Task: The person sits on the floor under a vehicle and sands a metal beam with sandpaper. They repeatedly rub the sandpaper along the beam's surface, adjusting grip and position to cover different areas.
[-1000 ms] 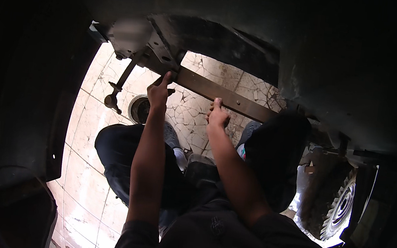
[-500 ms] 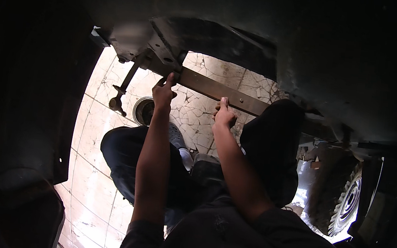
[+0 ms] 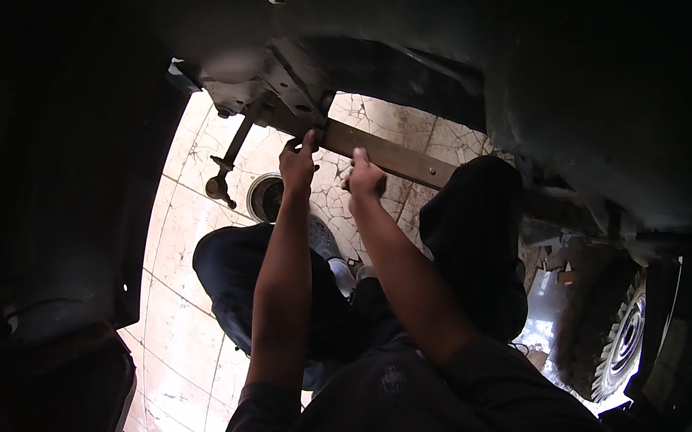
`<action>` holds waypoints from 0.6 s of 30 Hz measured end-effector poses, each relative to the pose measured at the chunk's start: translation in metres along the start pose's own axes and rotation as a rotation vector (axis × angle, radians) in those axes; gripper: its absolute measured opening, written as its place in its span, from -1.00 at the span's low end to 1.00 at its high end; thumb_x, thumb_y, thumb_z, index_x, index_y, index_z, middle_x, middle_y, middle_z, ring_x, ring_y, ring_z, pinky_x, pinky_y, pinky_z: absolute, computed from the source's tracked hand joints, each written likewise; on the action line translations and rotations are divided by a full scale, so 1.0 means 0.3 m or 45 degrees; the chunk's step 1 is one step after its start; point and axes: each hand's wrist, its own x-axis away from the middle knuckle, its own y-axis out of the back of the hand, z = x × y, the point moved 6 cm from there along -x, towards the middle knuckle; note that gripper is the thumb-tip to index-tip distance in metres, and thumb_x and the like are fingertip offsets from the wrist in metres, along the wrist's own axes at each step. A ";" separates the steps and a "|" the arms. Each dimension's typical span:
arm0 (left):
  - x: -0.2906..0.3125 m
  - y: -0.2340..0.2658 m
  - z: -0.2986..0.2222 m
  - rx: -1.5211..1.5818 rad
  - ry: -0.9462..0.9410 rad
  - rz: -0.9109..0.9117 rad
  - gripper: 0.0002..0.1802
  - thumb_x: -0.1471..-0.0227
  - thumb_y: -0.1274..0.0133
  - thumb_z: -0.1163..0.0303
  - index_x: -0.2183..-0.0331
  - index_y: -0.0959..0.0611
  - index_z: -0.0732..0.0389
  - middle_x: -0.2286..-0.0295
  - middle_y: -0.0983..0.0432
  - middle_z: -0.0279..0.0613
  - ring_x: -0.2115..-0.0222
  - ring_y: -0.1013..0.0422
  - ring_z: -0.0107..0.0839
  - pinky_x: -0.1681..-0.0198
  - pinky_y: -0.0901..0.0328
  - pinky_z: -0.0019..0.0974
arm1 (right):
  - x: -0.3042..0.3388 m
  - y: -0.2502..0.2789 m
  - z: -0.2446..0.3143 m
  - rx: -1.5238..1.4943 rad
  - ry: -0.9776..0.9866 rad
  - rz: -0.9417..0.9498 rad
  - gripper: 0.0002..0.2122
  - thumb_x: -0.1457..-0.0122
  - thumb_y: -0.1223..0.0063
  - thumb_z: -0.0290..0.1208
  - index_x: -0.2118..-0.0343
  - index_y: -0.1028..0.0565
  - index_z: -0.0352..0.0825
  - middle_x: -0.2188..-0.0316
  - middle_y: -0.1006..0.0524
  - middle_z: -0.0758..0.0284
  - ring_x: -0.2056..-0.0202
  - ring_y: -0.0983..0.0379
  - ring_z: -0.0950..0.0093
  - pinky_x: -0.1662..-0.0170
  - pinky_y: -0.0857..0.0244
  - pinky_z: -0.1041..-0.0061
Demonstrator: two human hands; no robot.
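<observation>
A long flat metal bar (image 3: 402, 159), much like a leaf spring, runs across beneath a dark vehicle body. At its left end, by a metal bracket (image 3: 291, 92), my left hand (image 3: 298, 163) reaches up with the thumb raised and the fingers curled. Whatever sits in those fingers is too dark to make out. Just to the right, my right hand (image 3: 366, 178) is closed, its thumb up against the bar's lower edge. The curled fingers hide anything inside them. Left of my hands hangs a rod with a ball-joint end (image 3: 218, 188).
A round metal container (image 3: 264, 197) stands on the cracked tiled floor (image 3: 187, 284), beside my grey shoe (image 3: 323, 237). My bent knees flank my arms. Dark bodywork (image 3: 594, 99) surrounds the space overhead and at both sides. A wheel with a treaded tyre (image 3: 627, 338) stands at the right.
My right hand has slid left along the bar, nearer my left hand. The left hand stays by the bracket. The whole view has shifted slightly.
</observation>
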 end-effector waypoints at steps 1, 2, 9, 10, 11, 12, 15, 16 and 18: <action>-0.004 0.004 0.001 -0.019 -0.020 -0.001 -0.20 -0.24 -0.25 -0.09 -0.16 -0.52 0.44 0.13 -0.68 0.08 0.19 -0.66 -0.29 0.38 -0.56 -0.29 | 0.015 0.041 0.009 -0.053 0.029 -0.024 -0.52 -0.32 -0.21 0.02 0.42 -0.68 -0.42 0.58 -0.62 0.37 0.59 -0.56 0.52 0.47 -0.45 0.40; -0.005 0.007 0.005 -0.036 -0.037 -0.009 -0.21 -0.25 -0.23 -0.11 -0.15 -0.54 0.43 0.15 -0.69 0.10 0.21 -0.66 -0.29 0.39 -0.56 -0.27 | -0.007 0.084 -0.005 -0.032 0.134 -0.102 -0.59 -0.32 -0.24 -0.06 0.42 -0.64 -0.40 0.58 -0.57 0.38 0.64 -0.47 0.54 0.55 -0.38 0.43; 0.015 -0.029 0.021 0.152 -0.033 -0.038 -0.27 -0.31 -0.16 -0.08 -0.14 -0.49 0.41 0.17 -0.66 0.06 0.47 -0.60 -0.35 0.42 -0.48 -0.31 | 0.068 0.037 -0.024 -0.329 -0.204 -0.056 -0.63 -0.34 -0.27 -0.10 0.44 -0.56 -0.33 0.66 -0.44 0.43 0.70 -0.35 0.58 0.62 -0.31 0.50; 0.026 -0.034 0.014 0.154 -0.010 -0.041 -0.30 -0.31 -0.17 -0.05 -0.13 -0.49 0.40 0.18 -0.67 0.06 0.47 -0.59 -0.35 0.41 -0.47 -0.33 | 0.087 -0.008 -0.027 -0.469 -0.253 0.045 -0.65 -0.35 -0.27 -0.12 0.42 -0.55 -0.33 0.67 -0.41 0.44 0.71 -0.31 0.59 0.63 -0.27 0.52; 0.025 -0.046 -0.002 0.169 -0.001 -0.026 -0.30 -0.31 -0.17 -0.05 -0.14 -0.49 0.40 0.18 -0.67 0.06 0.47 -0.59 -0.35 0.41 -0.47 -0.33 | 0.100 -0.054 -0.022 -0.572 -0.301 0.095 -0.63 -0.36 -0.24 -0.09 0.41 -0.53 -0.33 0.67 -0.39 0.46 0.71 -0.30 0.60 0.63 -0.25 0.53; 0.027 -0.053 -0.008 0.178 0.012 -0.011 -0.30 -0.31 -0.17 -0.05 -0.14 -0.49 0.39 0.18 -0.67 0.05 0.47 -0.59 -0.35 0.42 -0.47 -0.33 | 0.099 -0.086 -0.012 -0.535 -0.260 0.109 -0.62 -0.37 -0.23 -0.07 0.40 -0.54 -0.33 0.67 -0.40 0.46 0.71 -0.30 0.60 0.63 -0.24 0.53; 0.040 -0.048 -0.012 0.183 0.017 0.003 -0.31 -0.31 -0.18 -0.02 -0.15 -0.50 0.39 0.18 -0.68 0.03 0.46 -0.60 -0.35 0.42 -0.48 -0.34 | 0.105 -0.100 0.000 -0.354 -0.194 0.080 -0.59 -0.38 -0.20 -0.04 0.37 -0.58 -0.37 0.64 -0.45 0.43 0.70 -0.32 0.60 0.63 -0.25 0.54; 0.040 -0.030 0.006 0.185 0.013 -0.010 -0.32 -0.31 -0.18 -0.01 -0.16 -0.50 0.39 0.18 -0.68 0.03 0.45 -0.60 -0.35 0.41 -0.49 -0.34 | 0.117 -0.082 0.003 -0.309 -0.203 0.082 -0.60 -0.37 -0.21 -0.04 0.36 -0.59 -0.37 0.63 -0.46 0.42 0.70 -0.33 0.61 0.62 -0.26 0.54; 0.020 0.006 0.039 0.209 -0.022 -0.032 -0.34 -0.31 -0.20 0.02 -0.16 -0.52 0.39 0.17 -0.69 0.01 0.39 -0.61 -0.35 0.40 -0.50 -0.34 | 0.137 -0.022 0.019 -0.231 -0.263 -0.018 -0.61 -0.36 -0.23 -0.06 0.35 -0.63 -0.38 0.60 -0.51 0.40 0.68 -0.35 0.61 0.63 -0.28 0.53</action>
